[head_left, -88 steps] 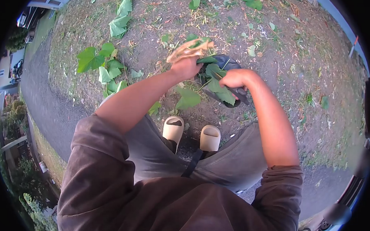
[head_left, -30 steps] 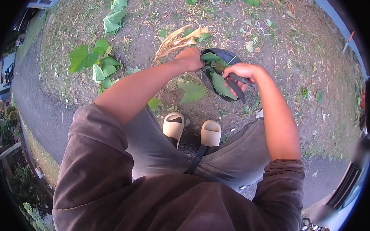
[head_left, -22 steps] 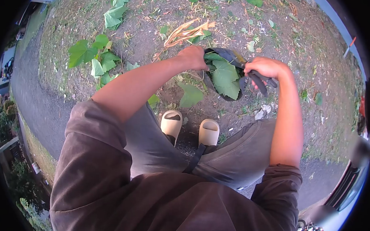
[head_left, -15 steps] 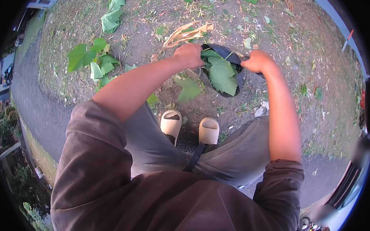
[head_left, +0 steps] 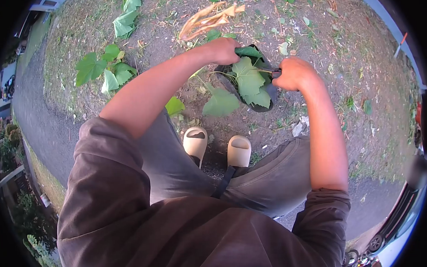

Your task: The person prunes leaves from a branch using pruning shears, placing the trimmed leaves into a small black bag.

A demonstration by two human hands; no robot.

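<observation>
A dark, soft-sided bag (head_left: 256, 105) sits on the ground in front of my feet, its mouth stuffed with green lobed leaves (head_left: 249, 79). My left hand (head_left: 225, 51) is closed at the bag's far left edge, with a folded dark green leaf (head_left: 249, 51) at its fingertips. On the right side of the mouth, my right hand (head_left: 293, 74) is closed around a short dark handle-like piece (head_left: 276, 73), whose kind I cannot make out. A thin pale stem runs from it towards the leaves. Another broad leaf (head_left: 220, 103) lies beside the bag.
Dry tan leaves (head_left: 209, 21) lie beyond my hands. A leafy green sprig (head_left: 92, 68) is on the ground to the left, and more leaves (head_left: 126, 21) lie farther off. My beige slides (head_left: 238, 150) are close below the bag. Paved ground (head_left: 38, 106) borders the left.
My left hand has shifted slightly right and away from me. Leaves now cover more of the bag's far rim. The dry tan leaves lie farther away, and the dark piece in my right hand shows more.
</observation>
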